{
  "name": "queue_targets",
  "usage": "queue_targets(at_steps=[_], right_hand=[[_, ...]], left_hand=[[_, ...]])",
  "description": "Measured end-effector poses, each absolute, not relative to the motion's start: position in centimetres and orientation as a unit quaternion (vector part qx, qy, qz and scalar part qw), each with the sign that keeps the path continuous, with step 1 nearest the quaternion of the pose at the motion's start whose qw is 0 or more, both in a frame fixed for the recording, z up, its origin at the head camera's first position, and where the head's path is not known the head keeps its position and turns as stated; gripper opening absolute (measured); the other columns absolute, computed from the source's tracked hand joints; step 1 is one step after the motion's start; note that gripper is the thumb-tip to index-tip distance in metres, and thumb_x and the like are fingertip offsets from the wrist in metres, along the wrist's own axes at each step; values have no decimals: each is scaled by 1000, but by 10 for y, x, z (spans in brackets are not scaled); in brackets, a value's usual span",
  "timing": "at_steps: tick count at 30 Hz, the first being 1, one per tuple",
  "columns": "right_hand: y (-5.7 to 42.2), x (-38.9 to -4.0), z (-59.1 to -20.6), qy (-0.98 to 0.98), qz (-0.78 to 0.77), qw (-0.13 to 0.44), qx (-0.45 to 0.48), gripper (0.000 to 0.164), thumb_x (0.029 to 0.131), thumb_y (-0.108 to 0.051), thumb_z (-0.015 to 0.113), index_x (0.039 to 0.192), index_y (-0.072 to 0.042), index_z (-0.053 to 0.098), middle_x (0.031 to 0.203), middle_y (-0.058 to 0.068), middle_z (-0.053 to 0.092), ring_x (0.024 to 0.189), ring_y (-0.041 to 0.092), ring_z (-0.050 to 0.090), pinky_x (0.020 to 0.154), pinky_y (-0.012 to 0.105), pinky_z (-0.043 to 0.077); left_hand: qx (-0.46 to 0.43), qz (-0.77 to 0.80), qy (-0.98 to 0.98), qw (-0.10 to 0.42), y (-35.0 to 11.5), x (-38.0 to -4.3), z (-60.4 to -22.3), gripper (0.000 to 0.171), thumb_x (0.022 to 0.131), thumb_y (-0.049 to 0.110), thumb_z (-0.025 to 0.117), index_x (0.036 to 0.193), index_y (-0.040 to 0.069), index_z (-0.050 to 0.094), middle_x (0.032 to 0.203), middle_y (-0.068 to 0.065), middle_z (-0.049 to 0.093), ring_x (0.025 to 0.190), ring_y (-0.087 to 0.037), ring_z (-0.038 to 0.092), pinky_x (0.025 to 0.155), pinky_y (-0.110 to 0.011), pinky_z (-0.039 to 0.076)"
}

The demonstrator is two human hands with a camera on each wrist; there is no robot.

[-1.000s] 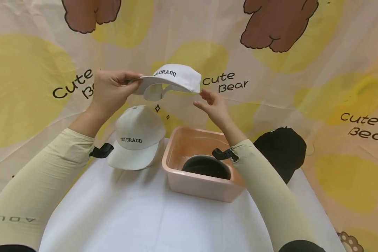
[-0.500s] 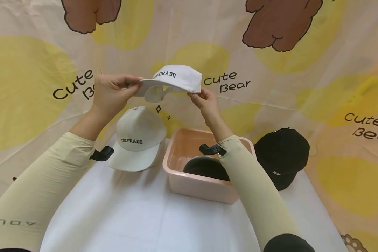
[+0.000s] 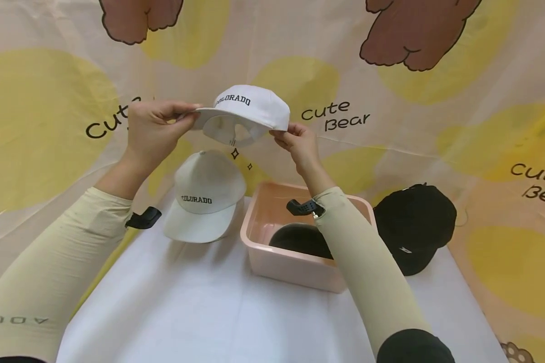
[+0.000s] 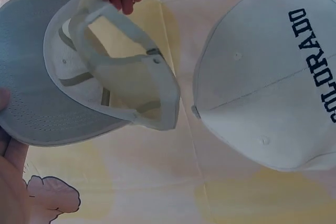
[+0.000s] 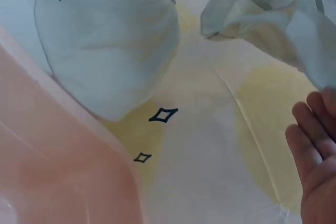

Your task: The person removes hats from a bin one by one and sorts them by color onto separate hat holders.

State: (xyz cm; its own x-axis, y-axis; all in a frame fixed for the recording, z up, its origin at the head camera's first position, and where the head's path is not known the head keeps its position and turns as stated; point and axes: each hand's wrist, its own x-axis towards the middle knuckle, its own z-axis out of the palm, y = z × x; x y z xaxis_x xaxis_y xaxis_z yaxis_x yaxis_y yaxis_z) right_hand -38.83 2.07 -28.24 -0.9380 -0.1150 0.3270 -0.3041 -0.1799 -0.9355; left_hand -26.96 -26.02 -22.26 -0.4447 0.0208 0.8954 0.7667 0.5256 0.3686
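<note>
Between my two hands a white baseball cap [image 3: 254, 103] lettered COLORADO is held up in the air, brim to the left. My left hand [image 3: 152, 126] pinches the edge of its brim, thumb below. At the other side my right hand [image 3: 302, 143] pinches the lower rim of the crown. The left wrist view shows the brim's grey underside [image 4: 37, 66] and the cap's hollow inside with its back strap [image 4: 131, 30]. A second white COLORADO cap [image 3: 206, 189] sits on the table beneath, brim towards me; its crown [image 4: 252, 77] also fills the right of the left wrist view.
A pink plastic bin [image 3: 295, 275] stands mid-table with a dark cap [image 3: 300, 239] inside, partly behind my right forearm. Right of it rests a black cap [image 3: 415, 222]. The white-covered table [image 3: 218, 312] runs up to a printed cloth backdrop [image 3: 390, 131].
My right hand has closed its fingers on the held cap's rim, from just beside it earlier. The cap has tilted slightly, showing more of its inside. The head view has shifted a little.
</note>
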Motion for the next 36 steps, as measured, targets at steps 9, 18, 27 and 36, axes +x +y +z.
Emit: queue_targets(at_steps=[9,18,27,36], right_hand=[[14,-390,-270,-775,591,191,116,18,91,-20,77,104,-7,79,98,5,77,94,14,67,78,25,54],[-2,-397,-282,-798,566,160,128,18,92,-17,77,106,-6,81,102,9,79,101,18,70,85,32,57],[-18,-389,-308,-825,526,119,170,18,96,-22,75,108,-11,82,105,6,79,110,19,70,96,37,58],[-14,-390,-317,-847,466,118,226,17,98,-12,69,109,-15,82,108,2,79,105,15,71,91,30,59]], left_hand=[[-312,-373,-715,502,-264,-272,-223,14,84,-9,76,91,1,83,86,-18,78,70,11,64,57,-8,42],[-313,-360,-701,530,-273,-268,-240,18,79,-14,78,88,1,82,92,-14,78,89,6,72,79,-10,56],[-312,-375,-681,547,-284,-244,-297,29,68,-28,76,85,-4,81,92,-23,76,99,-7,75,92,-21,59],[-332,-361,-664,564,-279,-228,-325,26,64,-28,74,81,-9,78,89,-28,74,94,-25,78,95,-26,59]])
